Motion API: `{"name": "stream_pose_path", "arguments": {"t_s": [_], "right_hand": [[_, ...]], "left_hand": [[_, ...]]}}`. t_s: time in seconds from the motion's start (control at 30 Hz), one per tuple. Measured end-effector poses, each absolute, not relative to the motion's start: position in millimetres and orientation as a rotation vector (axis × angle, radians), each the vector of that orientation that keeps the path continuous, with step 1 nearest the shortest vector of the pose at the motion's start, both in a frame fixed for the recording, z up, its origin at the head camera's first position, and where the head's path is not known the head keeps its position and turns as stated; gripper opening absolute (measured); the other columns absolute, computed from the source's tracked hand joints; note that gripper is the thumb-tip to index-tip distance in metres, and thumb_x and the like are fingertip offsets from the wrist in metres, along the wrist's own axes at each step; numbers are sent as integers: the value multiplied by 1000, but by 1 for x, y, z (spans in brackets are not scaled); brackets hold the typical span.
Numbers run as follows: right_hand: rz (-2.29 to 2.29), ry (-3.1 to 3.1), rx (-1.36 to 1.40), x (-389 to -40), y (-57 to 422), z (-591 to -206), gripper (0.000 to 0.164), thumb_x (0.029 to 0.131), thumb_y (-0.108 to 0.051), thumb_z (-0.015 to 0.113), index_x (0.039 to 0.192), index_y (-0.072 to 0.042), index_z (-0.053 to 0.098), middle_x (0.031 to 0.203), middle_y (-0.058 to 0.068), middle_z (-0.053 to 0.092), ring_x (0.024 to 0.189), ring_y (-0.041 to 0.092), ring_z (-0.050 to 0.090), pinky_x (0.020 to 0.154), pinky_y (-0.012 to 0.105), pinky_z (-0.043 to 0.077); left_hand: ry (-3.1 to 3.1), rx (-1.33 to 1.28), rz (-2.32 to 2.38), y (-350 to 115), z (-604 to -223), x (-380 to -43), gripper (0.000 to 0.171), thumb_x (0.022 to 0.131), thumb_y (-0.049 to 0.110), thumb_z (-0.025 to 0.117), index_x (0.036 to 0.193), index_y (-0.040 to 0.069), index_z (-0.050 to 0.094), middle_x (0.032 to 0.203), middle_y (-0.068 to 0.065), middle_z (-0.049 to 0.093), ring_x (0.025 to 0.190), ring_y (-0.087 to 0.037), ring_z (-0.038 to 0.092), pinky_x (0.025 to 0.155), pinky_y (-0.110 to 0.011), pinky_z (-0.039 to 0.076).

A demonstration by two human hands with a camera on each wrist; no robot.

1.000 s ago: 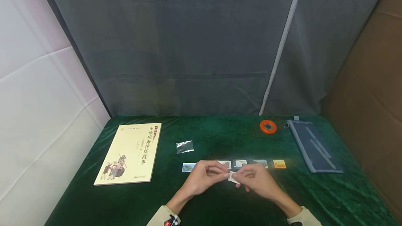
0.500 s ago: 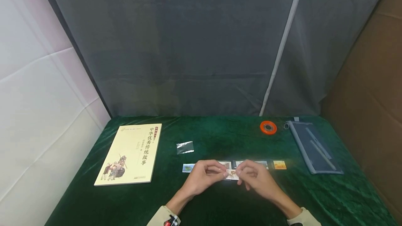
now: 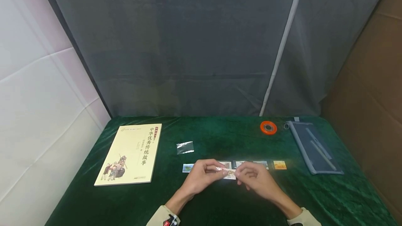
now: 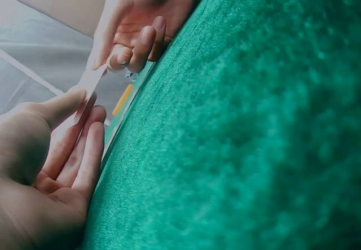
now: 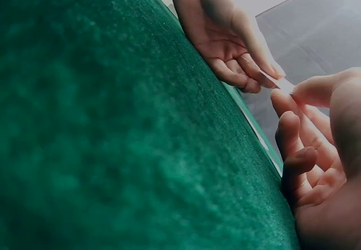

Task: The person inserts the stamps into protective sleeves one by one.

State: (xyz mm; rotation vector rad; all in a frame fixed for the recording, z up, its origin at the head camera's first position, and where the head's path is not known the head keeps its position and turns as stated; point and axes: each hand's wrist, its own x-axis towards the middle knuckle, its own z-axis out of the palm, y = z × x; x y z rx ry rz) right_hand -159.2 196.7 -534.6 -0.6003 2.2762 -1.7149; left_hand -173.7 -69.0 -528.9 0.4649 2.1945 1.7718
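Note:
A small pale postage stamp [image 3: 230, 174] with a printed picture is held between both hands, low over the front of the table. My left hand [image 3: 201, 178] pinches its left end between thumb and fingers, where a shiny, clear film-like edge shows. At the right end, the thumb and index finger of my right hand [image 3: 257, 178] pinch it. In the left wrist view the thin piece [image 4: 93, 86] spans the two thumbs, seen almost edge-on. Beyond the hands lies a row of stamps: a blue-green one [image 3: 188, 168], a yellow one [image 3: 280, 165] and several others partly hidden by fingers.
On the green velvet cloth [image 3: 216, 138], a small clear plastic sleeve [image 3: 185, 147] lies behind the row. A cream book [image 3: 128, 154] is at the left. An orange tape roll [image 3: 268, 127] and a dark mesh zip pouch [image 3: 315, 147] with tweezer-like tools sit at the right.
The stamp has turned from tilted to level, its picture coming into view, and has shifted slightly left toward the left hand. Both hands have stayed nearly in place.

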Motion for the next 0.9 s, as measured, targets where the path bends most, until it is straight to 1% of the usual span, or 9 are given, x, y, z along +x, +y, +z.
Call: {"name": "stream_pose_path", "arguments": {"t_s": [0.2,0.47,0.7,0.9], "right_hand": [[-1646,2322,-547,-159,197,-536,10,107,-29,71,111,-22,78,88,4,76,61,10,63,55,31,56],[-1591,2376,-545,-159,195,-535,10,106,-34,72,109,-28,79,86,0,76,63,14,66,56,32,57],[-1589,2373,-555,-159,195,-534,10,106,-35,72,109,-29,80,85,-2,77,63,14,67,57,32,58],[-1569,2384,-572,-158,195,-534,10,105,-36,73,109,-29,79,84,-4,77,61,13,66,55,32,57]], "left_hand": [[2189,463,1750,-70,-525,-171,17,95,36,86,106,24,83,99,4,85,91,-14,81,80,-27,60],[2211,490,1731,-67,-524,-170,13,95,33,86,104,24,83,96,4,85,90,-12,81,80,-25,61],[2182,496,1743,-66,-522,-170,14,95,28,87,104,19,82,94,1,85,88,-10,81,77,-24,61],[2188,508,1732,-66,-522,-169,13,96,29,86,104,19,81,93,1,85,88,-10,81,77,-24,61]]}}
